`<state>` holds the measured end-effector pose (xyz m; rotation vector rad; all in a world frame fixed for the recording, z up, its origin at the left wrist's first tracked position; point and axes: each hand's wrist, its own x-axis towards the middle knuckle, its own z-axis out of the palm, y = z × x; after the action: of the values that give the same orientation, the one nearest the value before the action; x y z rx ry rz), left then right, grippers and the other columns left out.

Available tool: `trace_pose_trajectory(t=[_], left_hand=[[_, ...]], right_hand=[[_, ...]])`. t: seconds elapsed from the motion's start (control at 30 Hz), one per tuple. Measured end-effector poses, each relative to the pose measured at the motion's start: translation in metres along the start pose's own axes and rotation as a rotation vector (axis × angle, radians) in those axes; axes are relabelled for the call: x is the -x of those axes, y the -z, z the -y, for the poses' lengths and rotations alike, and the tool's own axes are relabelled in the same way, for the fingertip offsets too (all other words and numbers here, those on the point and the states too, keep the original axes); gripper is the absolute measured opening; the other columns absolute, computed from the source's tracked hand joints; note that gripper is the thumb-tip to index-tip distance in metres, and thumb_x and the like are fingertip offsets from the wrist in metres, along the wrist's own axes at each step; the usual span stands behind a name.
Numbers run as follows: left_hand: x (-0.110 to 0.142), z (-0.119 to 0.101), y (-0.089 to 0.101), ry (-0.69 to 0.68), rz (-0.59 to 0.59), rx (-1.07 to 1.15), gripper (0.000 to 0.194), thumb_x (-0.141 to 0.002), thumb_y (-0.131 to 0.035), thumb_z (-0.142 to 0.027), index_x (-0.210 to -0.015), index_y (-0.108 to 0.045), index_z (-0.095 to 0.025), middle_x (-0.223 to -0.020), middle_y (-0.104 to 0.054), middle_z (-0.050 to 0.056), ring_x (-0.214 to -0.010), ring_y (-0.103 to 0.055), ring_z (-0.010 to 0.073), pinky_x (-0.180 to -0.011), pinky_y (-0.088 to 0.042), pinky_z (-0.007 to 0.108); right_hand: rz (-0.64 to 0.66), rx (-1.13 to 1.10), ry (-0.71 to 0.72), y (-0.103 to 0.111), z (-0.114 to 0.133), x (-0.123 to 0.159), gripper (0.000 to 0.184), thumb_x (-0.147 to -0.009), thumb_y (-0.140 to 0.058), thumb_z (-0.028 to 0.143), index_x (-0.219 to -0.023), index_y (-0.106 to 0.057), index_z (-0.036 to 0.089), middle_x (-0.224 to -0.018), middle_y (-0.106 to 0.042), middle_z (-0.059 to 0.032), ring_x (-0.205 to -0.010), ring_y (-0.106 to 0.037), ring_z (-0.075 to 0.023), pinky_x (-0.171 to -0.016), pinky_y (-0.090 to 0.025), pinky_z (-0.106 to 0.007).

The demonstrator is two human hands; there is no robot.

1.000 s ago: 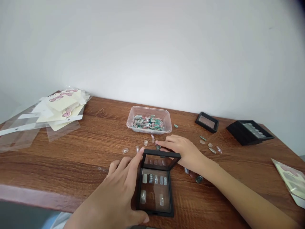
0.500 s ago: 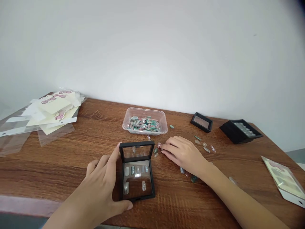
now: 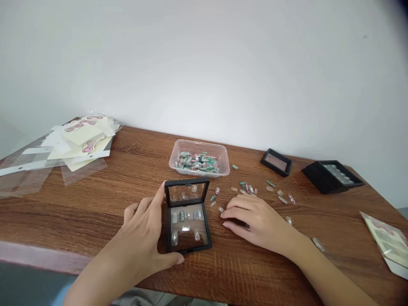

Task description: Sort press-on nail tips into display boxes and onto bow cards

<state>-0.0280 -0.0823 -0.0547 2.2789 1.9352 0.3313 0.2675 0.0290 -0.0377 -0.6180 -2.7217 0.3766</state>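
My left hand [image 3: 140,238] grips an open black display case [image 3: 208,238] by its left side, index finger at the raised lid and thumb along the front edge. Inside, several press-on nails [image 3: 188,215] form an upper row, and two more lie below. To the right of the case, my right hand [image 3: 255,219] rests low over the table with fingers curled. Its fingertips are at a small shiny press-on nail [image 3: 221,209]; part of the grip is hidden. A pink nail [image 3: 217,191] and a green nail [image 3: 213,197] lie between case and hand.
Behind the case stands a clear plastic tub [image 3: 226,159] of mixed nails. Loose nails [image 3: 250,188] are scattered beyond my right hand. A small black case [image 3: 276,162] and stacked black cases [image 3: 331,176] sit back right. Card packets [image 3: 84,138] pile up left; another packet [image 3: 385,238] lies right.
My right hand has drawn back toward me from beside the pink nail, with a small nail now at its fingertips. My left hand still grips the case. The view has shifted slightly.
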Motion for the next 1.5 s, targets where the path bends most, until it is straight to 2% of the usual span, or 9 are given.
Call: trace_pose_trajectory(t=[0.17,0.27,0.43,0.57,0.67,1.07,1.13,1.37,1.5], left_hand=[[-0.001,0.000,0.000,-0.027,0.008,0.001,0.148,-0.067,-0.085,-0.048,-0.154,0.031,-0.017,-0.141,-0.052,0.030,-0.126,-0.054,0.0482,-0.100,-0.040,0.066],[-0.003,-0.001,0.000,-0.042,0.024,0.002,0.149,-0.068,-0.085,-0.050,-0.154,0.032,-0.016,-0.145,-0.050,0.032,-0.128,-0.052,0.0504,-0.100,-0.040,0.067],[-0.006,-0.002,0.002,-0.070,0.051,0.051,0.152,-0.065,-0.087,-0.052,-0.154,0.031,-0.018,-0.154,-0.041,0.033,-0.135,-0.047,0.0501,-0.102,-0.039,0.066],[-0.006,-0.001,0.002,-0.067,0.057,0.073,0.150,-0.065,-0.086,-0.053,-0.155,0.029,-0.019,-0.154,-0.042,0.031,-0.134,-0.048,0.0485,-0.103,-0.039,0.066],[-0.006,-0.001,0.001,-0.072,0.054,0.064,0.150,-0.066,-0.086,-0.054,-0.154,0.029,-0.018,-0.153,-0.042,0.032,-0.133,-0.048,0.0494,-0.102,-0.038,0.067],[-0.010,-0.003,-0.001,-0.092,0.036,0.084,0.149,-0.066,-0.084,-0.059,-0.154,0.029,-0.016,-0.149,-0.045,0.030,-0.129,-0.049,0.0487,-0.102,-0.037,0.066],[-0.009,-0.002,-0.001,-0.099,0.031,0.085,0.148,-0.067,-0.083,-0.060,-0.155,0.027,-0.016,-0.149,-0.045,0.030,-0.130,-0.048,0.0479,-0.103,-0.036,0.065],[-0.011,-0.005,0.001,-0.099,0.025,0.101,0.146,-0.068,-0.082,-0.059,-0.156,0.026,-0.015,-0.145,-0.048,0.028,-0.125,-0.051,0.0448,-0.103,-0.036,0.063],[-0.012,-0.012,0.003,-0.106,0.020,0.114,0.144,-0.069,-0.082,-0.055,-0.156,0.027,-0.017,-0.144,-0.049,0.026,-0.124,-0.052,0.0439,-0.102,-0.036,0.061]], right_hand=[[0.045,-0.058,-0.113,0.001,-0.002,-0.003,0.016,-0.099,-0.060,0.018,-0.111,-0.070,0.021,-0.096,-0.069,-0.0053,-0.087,-0.064,-0.0197,-0.079,-0.049,-0.032],[0.086,-0.078,-0.132,-0.001,-0.005,-0.004,0.020,-0.100,-0.057,0.017,-0.115,-0.070,0.022,-0.098,-0.068,-0.0055,-0.089,-0.063,-0.0199,-0.080,-0.049,-0.033],[0.120,-0.116,-0.142,-0.002,-0.006,-0.007,0.017,-0.102,-0.056,0.018,-0.110,-0.071,0.021,-0.097,-0.067,-0.0049,-0.089,-0.063,-0.0190,-0.082,-0.048,-0.033],[0.116,-0.175,-0.188,0.000,-0.006,-0.006,0.008,-0.098,-0.064,0.019,-0.103,-0.070,0.020,-0.093,-0.067,-0.0028,-0.087,-0.062,-0.0178,-0.081,-0.047,-0.031],[0.112,-0.202,-0.216,0.002,-0.008,-0.005,0.009,-0.095,-0.069,0.020,-0.104,-0.070,0.020,-0.092,-0.066,-0.0024,-0.086,-0.062,-0.0176,-0.079,-0.047,-0.030],[0.140,-0.247,-0.211,0.003,-0.011,-0.007,0.017,-0.099,-0.064,0.024,-0.114,-0.073,0.023,-0.094,-0.066,-0.0027,-0.086,-0.063,-0.0163,-0.079,-0.046,-0.029],[0.147,-0.241,-0.201,0.004,-0.010,-0.007,0.015,-0.100,-0.062,0.025,-0.110,-0.073,0.024,-0.095,-0.066,-0.0027,-0.086,-0.063,-0.0162,-0.080,-0.046,-0.029],[0.116,-0.245,-0.223,0.003,-0.010,-0.005,0.005,-0.096,-0.068,0.024,-0.098,-0.070,0.021,-0.089,-0.065,-0.0026,-0.082,-0.061,-0.0165,-0.076,-0.047,-0.029],[0.025,-0.291,-0.216,0.003,0.004,-0.007,0.005,-0.096,-0.068,0.024,-0.100,-0.069,0.022,-0.090,-0.066,-0.0026,-0.081,-0.061,-0.0156,-0.075,-0.047,-0.029]])
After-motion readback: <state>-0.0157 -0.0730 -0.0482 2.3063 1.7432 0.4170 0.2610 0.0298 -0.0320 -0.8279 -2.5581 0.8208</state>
